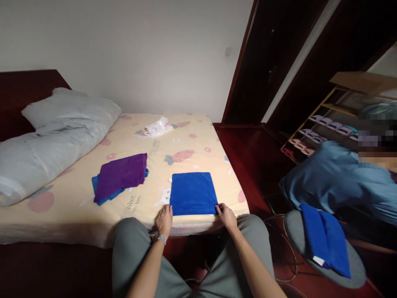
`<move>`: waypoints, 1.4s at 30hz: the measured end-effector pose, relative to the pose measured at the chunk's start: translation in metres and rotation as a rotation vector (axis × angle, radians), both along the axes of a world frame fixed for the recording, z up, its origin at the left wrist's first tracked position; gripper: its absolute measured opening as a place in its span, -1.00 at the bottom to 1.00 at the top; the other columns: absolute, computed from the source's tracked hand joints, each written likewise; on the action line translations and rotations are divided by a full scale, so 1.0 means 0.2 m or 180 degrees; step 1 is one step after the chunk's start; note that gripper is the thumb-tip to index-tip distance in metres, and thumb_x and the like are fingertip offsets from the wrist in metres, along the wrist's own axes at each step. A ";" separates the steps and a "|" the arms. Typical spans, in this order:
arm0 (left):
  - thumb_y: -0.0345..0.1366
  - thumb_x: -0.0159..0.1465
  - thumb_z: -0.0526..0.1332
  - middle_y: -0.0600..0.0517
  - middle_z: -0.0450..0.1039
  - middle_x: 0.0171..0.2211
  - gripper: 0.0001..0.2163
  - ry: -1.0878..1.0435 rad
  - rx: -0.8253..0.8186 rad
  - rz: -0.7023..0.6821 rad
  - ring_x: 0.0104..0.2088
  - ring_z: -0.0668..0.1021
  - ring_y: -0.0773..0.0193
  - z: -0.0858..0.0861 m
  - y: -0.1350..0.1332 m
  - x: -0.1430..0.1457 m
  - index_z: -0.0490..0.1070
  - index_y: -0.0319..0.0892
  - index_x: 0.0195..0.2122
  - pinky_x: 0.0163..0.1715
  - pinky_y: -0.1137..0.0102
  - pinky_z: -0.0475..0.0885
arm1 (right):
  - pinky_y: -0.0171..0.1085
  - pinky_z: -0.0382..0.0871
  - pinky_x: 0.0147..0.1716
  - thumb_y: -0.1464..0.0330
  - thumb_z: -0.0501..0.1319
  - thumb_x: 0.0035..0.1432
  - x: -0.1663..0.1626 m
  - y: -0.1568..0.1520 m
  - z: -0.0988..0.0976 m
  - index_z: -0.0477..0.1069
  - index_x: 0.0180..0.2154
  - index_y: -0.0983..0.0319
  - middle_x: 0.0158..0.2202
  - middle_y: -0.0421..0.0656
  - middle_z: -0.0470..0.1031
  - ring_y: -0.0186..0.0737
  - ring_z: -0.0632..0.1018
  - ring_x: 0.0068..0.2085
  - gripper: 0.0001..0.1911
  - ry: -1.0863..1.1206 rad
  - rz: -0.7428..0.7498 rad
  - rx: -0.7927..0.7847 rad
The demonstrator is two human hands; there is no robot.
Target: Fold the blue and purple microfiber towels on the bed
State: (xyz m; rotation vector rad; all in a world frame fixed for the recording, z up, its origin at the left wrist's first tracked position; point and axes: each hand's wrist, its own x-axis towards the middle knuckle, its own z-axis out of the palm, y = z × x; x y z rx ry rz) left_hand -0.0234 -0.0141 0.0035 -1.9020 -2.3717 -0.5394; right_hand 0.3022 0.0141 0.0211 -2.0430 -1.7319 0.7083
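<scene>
Far left, a grey quilt (65,124) lies bunched across the bed (198,142), plump and loose. Right of it, a folded purple cloth (120,176) sits slightly askew on blue pieces (112,198), whose edges show beneath. Farther back, a crumpled white plastic bag (159,126), well apart from the stack. Next, the left hand (164,220), metal-banded watch (161,238) at the wrist; thumb and fingertips appear pinched on the near left corner of a blue cloth (194,192). This cloth lies flat and roughly square at the bed's near edge, in front of the seated person's knees, a small pale tag (170,180) jutting from its left side. Handling, by judgement: light, soft, limp, faintly napped, so not slippery and nothing to break; likely to sag or wrinkle if lifted from one point. Best holds look to be two corners at once, or a whole edge, all layers caught together should it be folded. Layer count cannot be told from here. Right hand (227,216) at the near right corner, thumb and fingers seemingly nipping it. Farther right, a round grey stool (356,271) bears another blue bundle (327,240), close to a bent-over person in a blue shirt (328,178); behind, a rack (339,108) of slippers (325,122).
</scene>
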 end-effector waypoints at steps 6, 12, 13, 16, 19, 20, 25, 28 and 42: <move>-0.16 0.44 -0.05 -0.17 0.58 -0.22 -0.64 -0.0014 0.0035 -0.0344 -0.18 0.56 0.09 0.03 0.01 -0.05 0.50 -0.14 -0.05 -0.16 0.31 0.32 | -0.28 0.29 -0.34 0.12 -0.06 0.40 0.00 -0.02 0.03 0.40 -0.10 0.14 -0.22 -0.07 0.63 -0.10 0.63 -0.23 -0.65 -0.0240 0.0171 0.0077; -0.14 0.42 -0.02 -0.15 0.59 -0.17 -0.65 -0.0025 -0.0087 -0.0339 -0.10 0.52 0.04 0.03 -0.01 -0.07 0.51 -0.11 -0.04 -0.05 0.23 0.28 | -0.25 0.29 -0.34 0.14 -0.06 0.41 -0.03 -0.02 0.01 0.40 -0.09 0.15 -0.18 -0.03 0.62 -0.08 0.63 -0.24 -0.66 -0.0680 0.0240 0.0081; -0.13 0.42 -0.02 -0.15 0.59 -0.16 -0.65 -0.0049 -0.0091 -0.0315 -0.09 0.52 0.03 0.03 -0.02 -0.07 0.51 -0.11 -0.04 -0.04 0.22 0.28 | -0.25 0.30 -0.33 0.14 -0.06 0.41 -0.03 -0.02 0.00 0.39 -0.09 0.15 -0.18 -0.03 0.62 -0.08 0.63 -0.24 -0.66 -0.0732 0.0244 0.0097; -0.14 0.42 -0.02 -0.16 0.57 -0.13 -0.66 -0.0149 -0.0042 -0.0286 -0.06 0.50 0.02 0.04 -0.02 -0.06 0.51 -0.11 -0.03 -0.02 0.21 0.28 | -0.24 0.31 -0.31 0.14 -0.08 0.42 -0.03 -0.02 -0.01 0.38 -0.07 0.15 -0.17 -0.03 0.61 -0.09 0.62 -0.24 -0.65 -0.0824 0.0248 0.0151; -0.16 0.43 -0.04 -0.19 0.53 -0.06 -0.64 -0.0201 0.0098 -0.0262 -0.01 0.48 -0.02 0.07 -0.03 -0.03 0.47 -0.13 0.06 0.01 0.16 0.30 | -0.24 0.31 -0.31 0.15 -0.09 0.42 -0.03 -0.02 -0.02 0.38 -0.07 0.16 -0.19 -0.05 0.60 -0.10 0.61 -0.24 -0.64 -0.0829 0.0251 0.0189; -0.17 0.43 -0.05 -0.20 0.51 -0.01 -0.63 -0.0211 0.0155 -0.0270 0.02 0.47 -0.03 0.08 -0.03 -0.02 0.45 -0.13 0.09 0.03 0.14 0.30 | -0.24 0.31 -0.29 0.15 -0.09 0.42 -0.03 -0.02 -0.01 0.38 -0.07 0.17 -0.19 -0.04 0.59 -0.10 0.60 -0.23 -0.64 -0.0844 0.0259 0.0243; -0.24 0.43 -0.05 -0.14 0.43 0.13 -0.61 -0.0202 0.0201 -0.1171 0.17 0.41 0.00 0.13 -0.09 0.08 0.37 -0.09 0.20 0.19 0.11 0.26 | -0.14 0.29 -0.10 0.22 -0.12 0.42 -0.07 -0.05 0.07 0.39 0.03 0.27 -0.07 0.09 0.50 0.01 0.50 -0.08 -0.58 -0.1101 0.0246 0.0984; -0.24 0.42 -0.03 -0.07 0.26 0.30 -0.55 -0.0053 0.0142 -0.1905 0.32 0.26 0.05 0.12 -0.12 0.14 0.19 -0.06 0.33 0.31 0.06 0.13 | -0.07 0.27 0.02 0.25 -0.11 0.41 -0.19 -0.13 0.09 0.37 0.13 0.24 0.04 0.07 0.46 0.04 0.44 0.03 -0.56 -0.0958 0.0765 0.1326; -0.12 0.45 -0.06 0.01 -0.02 0.42 -0.46 0.0229 -0.0391 -0.2461 0.39 0.11 0.15 0.06 -0.10 -0.07 -0.14 0.02 0.42 0.34 0.13 0.07 | 0.02 -0.01 0.34 0.16 -0.04 0.40 -0.33 -0.21 -0.12 -0.04 0.39 0.28 0.40 -0.01 0.03 -0.03 0.09 0.40 -0.36 -0.0915 0.1866 0.1307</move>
